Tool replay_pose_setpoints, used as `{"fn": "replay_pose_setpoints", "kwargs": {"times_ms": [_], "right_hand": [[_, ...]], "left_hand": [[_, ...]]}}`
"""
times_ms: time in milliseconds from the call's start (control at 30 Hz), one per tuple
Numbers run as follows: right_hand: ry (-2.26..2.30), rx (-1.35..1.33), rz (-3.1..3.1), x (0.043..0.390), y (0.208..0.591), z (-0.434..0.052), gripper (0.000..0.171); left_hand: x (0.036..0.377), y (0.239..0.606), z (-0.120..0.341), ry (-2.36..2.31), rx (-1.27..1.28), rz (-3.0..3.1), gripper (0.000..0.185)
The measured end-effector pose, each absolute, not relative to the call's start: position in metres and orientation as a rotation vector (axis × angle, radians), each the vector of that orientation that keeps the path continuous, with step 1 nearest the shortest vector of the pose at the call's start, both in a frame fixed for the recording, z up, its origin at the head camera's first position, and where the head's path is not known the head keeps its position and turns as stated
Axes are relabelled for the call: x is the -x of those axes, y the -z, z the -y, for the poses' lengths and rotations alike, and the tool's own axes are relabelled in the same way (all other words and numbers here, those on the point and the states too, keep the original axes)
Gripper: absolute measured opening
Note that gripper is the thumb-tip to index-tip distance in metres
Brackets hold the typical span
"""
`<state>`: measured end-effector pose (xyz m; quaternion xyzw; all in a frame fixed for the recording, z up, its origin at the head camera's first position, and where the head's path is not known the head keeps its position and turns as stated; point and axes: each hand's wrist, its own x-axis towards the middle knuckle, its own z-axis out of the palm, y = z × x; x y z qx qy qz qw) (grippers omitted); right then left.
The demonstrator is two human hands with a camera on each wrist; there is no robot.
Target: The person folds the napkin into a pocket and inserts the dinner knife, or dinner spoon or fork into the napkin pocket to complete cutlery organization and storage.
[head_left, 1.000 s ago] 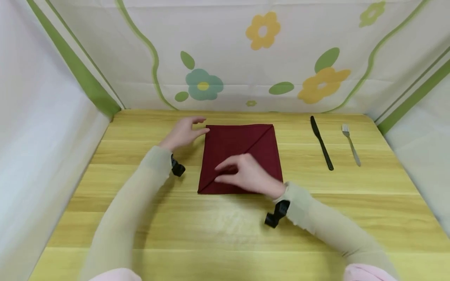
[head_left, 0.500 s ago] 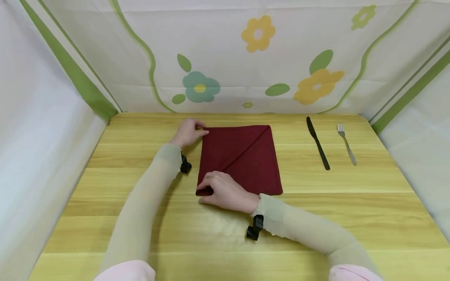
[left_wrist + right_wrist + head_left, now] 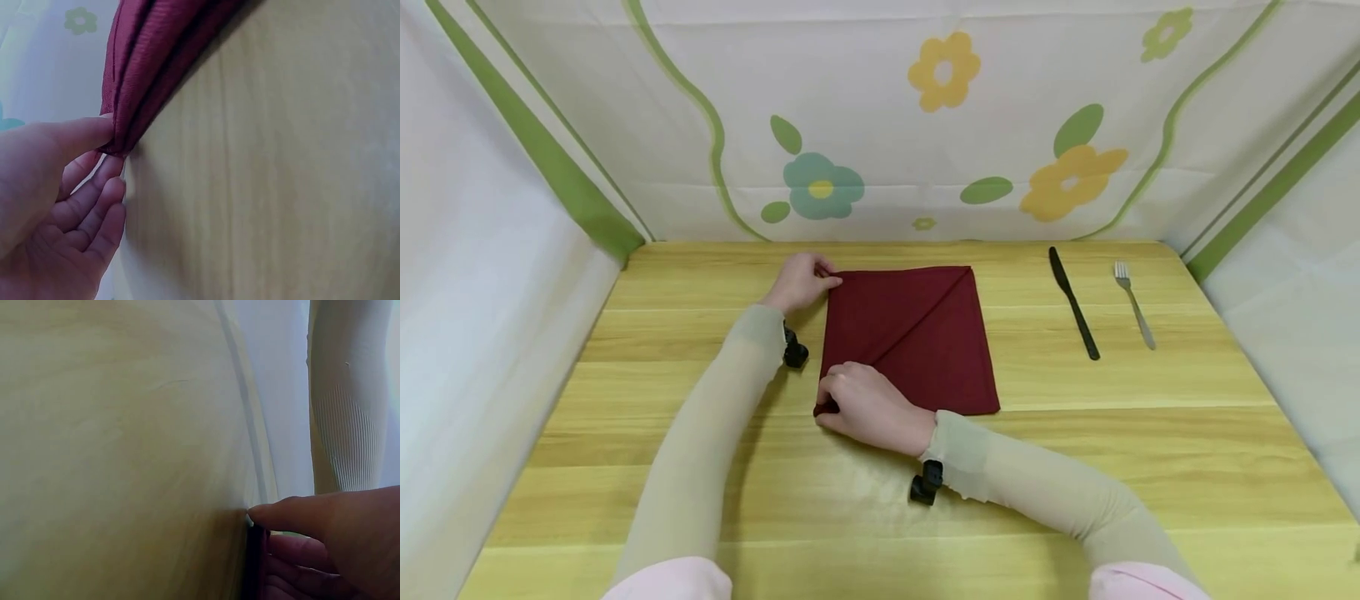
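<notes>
A dark red cloth napkin (image 3: 917, 333), folded into a square, lies on the wooden table, with a diagonal fold edge running across its top from far right to near left. My left hand (image 3: 797, 283) pinches its far left corner. In the left wrist view the thumb and fingers of that hand (image 3: 69, 187) hold several stacked layers of the napkin (image 3: 144, 69). At the near left corner my right hand (image 3: 872, 407) pinches the cloth between thumb and fingers. The right wrist view shows this hand (image 3: 331, 537) gripping a dark edge of the napkin (image 3: 253, 562).
A black knife (image 3: 1073, 304) and a small silver fork (image 3: 1135, 306) lie to the right of the napkin on the wooden table (image 3: 820, 517). A white curtain with printed flowers (image 3: 880, 125) stands along the table's back edge, with white cloth at both sides.
My right hand has moved left and nearer, from over the napkin's middle to its near left corner, and now grips it. My left hand has closed on the far left corner.
</notes>
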<state>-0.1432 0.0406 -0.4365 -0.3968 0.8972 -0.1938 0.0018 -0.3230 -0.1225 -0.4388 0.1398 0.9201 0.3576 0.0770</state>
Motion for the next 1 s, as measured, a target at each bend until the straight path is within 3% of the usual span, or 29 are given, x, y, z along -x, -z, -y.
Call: {"fn": "replay_pose_setpoints", "kwargs": {"times_ms": [567, 833, 1000], "right_hand": [[0.810, 1.315, -2.686, 0.154, 0.442, -0.050, 0.005], [0.878, 1.430, -2.607, 0.159, 0.444, -0.054, 0.021], [0.834, 1.450, -2.611, 0.159, 0.443, -0.056, 0.020]], "left_hand": [[0.323, 0.436, 0.126, -1.208, -0.423, -2.711, 0.023], [0.321, 0.437, 0.126, -1.185, -0.406, -2.712, 0.023], [0.320, 0.436, 0.125, -1.185, -0.388, -2.704, 0.022]]}}
